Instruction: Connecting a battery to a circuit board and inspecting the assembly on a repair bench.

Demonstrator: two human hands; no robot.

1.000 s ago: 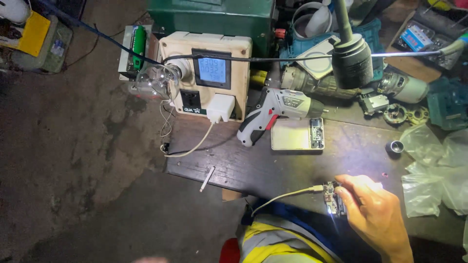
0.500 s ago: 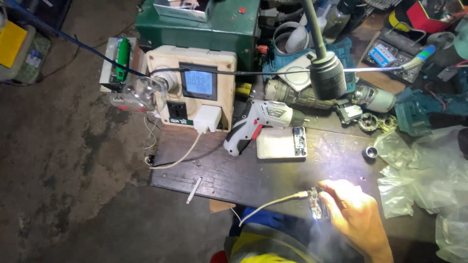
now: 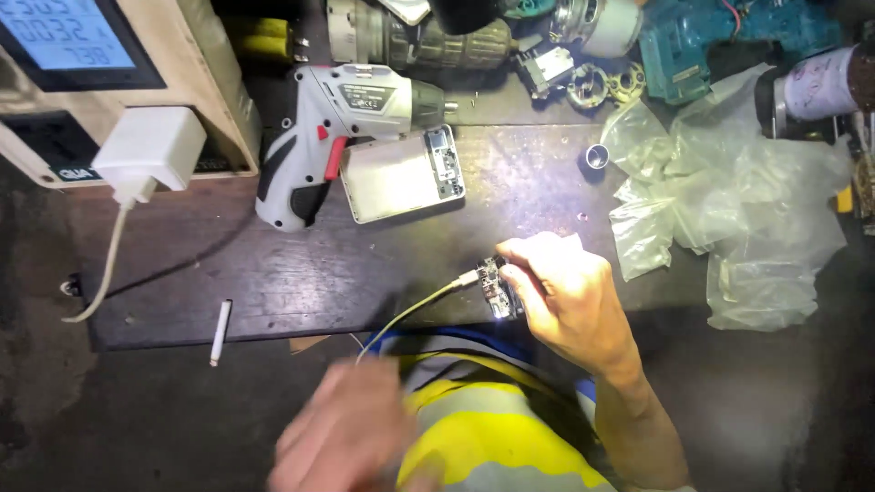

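My right hand (image 3: pixel 565 292) pinches a small circuit board (image 3: pixel 499 287) just above the dark workbench (image 3: pixel 273 282). A thin pale cable (image 3: pixel 415 310) is plugged into the board and runs down toward my lap. My left hand (image 3: pixel 342 437) is blurred at the bottom of the view, fingers spread, holding nothing I can see. An open white rectangular case (image 3: pixel 401 173) lies on the bench above the board, beside a white cordless screwdriver (image 3: pixel 328 128).
A beige power meter box (image 3: pixel 182 82) with a lit screen and a plugged-in white charger (image 3: pixel 146 150) stands at the upper left. Crumpled clear plastic bags (image 3: pixel 729 200) lie at the right. Motor parts (image 3: pixel 437 36) crowd the back. A cigarette (image 3: pixel 220 333) lies near the front edge.
The view has moved closer and shifted right. My left hand has come into sight at the bottom, in motion. My right hand still holds the board.
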